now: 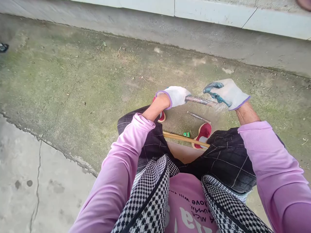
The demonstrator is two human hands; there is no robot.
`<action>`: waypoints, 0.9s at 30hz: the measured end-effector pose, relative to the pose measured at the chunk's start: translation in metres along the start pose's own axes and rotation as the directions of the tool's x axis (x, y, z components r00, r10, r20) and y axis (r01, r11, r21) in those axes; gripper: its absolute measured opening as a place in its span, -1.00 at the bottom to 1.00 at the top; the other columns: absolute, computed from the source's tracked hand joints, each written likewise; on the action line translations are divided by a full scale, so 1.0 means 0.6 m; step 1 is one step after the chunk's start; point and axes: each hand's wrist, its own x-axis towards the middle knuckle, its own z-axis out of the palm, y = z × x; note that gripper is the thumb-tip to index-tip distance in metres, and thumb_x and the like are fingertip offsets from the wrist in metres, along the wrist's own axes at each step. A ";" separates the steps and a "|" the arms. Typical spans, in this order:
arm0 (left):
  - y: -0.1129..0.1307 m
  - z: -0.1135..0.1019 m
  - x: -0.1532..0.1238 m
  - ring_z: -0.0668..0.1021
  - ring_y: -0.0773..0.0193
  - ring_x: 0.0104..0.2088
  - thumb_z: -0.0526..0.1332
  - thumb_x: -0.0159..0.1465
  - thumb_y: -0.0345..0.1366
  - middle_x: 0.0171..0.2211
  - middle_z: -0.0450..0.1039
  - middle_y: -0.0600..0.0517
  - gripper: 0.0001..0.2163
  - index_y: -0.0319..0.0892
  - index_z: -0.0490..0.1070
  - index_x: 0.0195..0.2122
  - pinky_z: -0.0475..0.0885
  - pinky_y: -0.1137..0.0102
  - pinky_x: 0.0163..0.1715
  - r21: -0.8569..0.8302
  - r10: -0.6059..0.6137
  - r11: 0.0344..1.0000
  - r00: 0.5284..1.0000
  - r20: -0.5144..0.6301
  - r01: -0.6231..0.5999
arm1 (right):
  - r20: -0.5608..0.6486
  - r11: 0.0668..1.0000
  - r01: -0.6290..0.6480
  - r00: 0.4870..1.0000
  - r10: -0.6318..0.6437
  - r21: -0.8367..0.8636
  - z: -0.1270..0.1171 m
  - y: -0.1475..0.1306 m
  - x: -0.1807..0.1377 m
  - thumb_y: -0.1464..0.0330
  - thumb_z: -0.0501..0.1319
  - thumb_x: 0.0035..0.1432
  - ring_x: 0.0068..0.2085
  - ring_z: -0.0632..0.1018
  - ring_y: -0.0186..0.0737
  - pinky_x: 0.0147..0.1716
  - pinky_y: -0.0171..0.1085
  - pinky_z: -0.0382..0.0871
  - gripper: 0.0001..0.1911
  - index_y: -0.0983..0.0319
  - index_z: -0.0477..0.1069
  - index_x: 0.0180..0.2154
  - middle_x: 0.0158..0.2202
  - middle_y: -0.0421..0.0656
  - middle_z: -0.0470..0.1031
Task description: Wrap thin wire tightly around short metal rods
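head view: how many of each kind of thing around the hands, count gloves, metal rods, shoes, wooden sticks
gloves: 2, one on the left hand, one on the right hand
metal rods: 2, one held, one on the ground
red shoes: 2
wooden sticks: 1
total: 7

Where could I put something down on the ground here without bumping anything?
Bare ground spreads wide between the wall and the cracked slab. It is crowded between the shoes, where a short rod, stick and green bit lie.
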 end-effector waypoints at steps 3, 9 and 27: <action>0.010 0.015 0.003 0.85 -0.22 0.23 0.23 0.66 -0.44 0.14 0.86 -0.33 -0.61 -0.24 0.85 0.31 0.61 0.14 0.25 0.130 -0.117 0.984 0.991 -0.058 0.124 | 0.059 0.991 0.030 0.998 -0.022 -0.133 0.024 -0.017 -0.008 0.26 0.48 0.36 -0.41 0.47 -0.15 -0.43 -0.18 0.30 -0.85 0.16 0.85 -0.19 -0.41 -0.12 0.62; 0.008 0.015 0.002 0.85 -0.30 0.30 0.17 0.65 -0.49 0.20 0.83 -0.47 -0.54 -0.38 0.81 0.38 0.64 0.08 0.33 0.131 -0.198 0.968 0.973 -0.114 0.213 | 0.148 0.976 0.105 0.986 -0.077 -0.193 0.090 -0.035 -0.019 0.24 0.47 0.45 -0.36 0.58 -0.14 -0.31 -0.21 0.43 -0.79 0.18 0.87 -0.12 -0.37 -0.12 0.69; 0.003 -0.034 -0.023 0.75 0.13 -0.21 0.32 0.59 -0.23 -0.06 0.85 -0.11 -0.55 -0.21 0.80 0.41 0.65 0.27 -0.20 -0.537 0.073 0.842 0.997 0.019 -0.052 | 0.092 0.988 -0.048 0.995 0.035 0.144 0.029 -0.018 -0.003 0.26 0.60 0.44 -0.46 0.45 -0.27 -0.50 -0.29 0.37 -0.75 0.19 0.66 -0.28 -0.45 -0.16 0.54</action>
